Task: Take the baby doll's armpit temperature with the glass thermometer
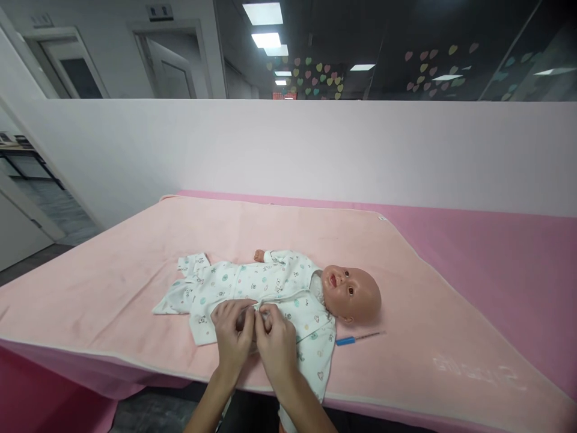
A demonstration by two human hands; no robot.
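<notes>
A baby doll [354,293] lies on its back with its head to the right. It is dressed in a white printed baby outfit [252,278], whose near front flap is spread toward me. At the outfit's near side, my left hand [233,331] is closed in a pinch on the cloth edge. Thumb to thumb with it, my right hand [277,338] pinches the same edge. The exact bit of cloth or fastening between the fingertips is hidden. One doll hand [259,255] sticks out of the far sleeve.
A peach blanket [121,240] covers most of the pink tabletop [473,258]. Near the doll's head lies a thin stick with a blue handle [346,341]. Behind the table stands a white partition [315,150] topped by dark glass.
</notes>
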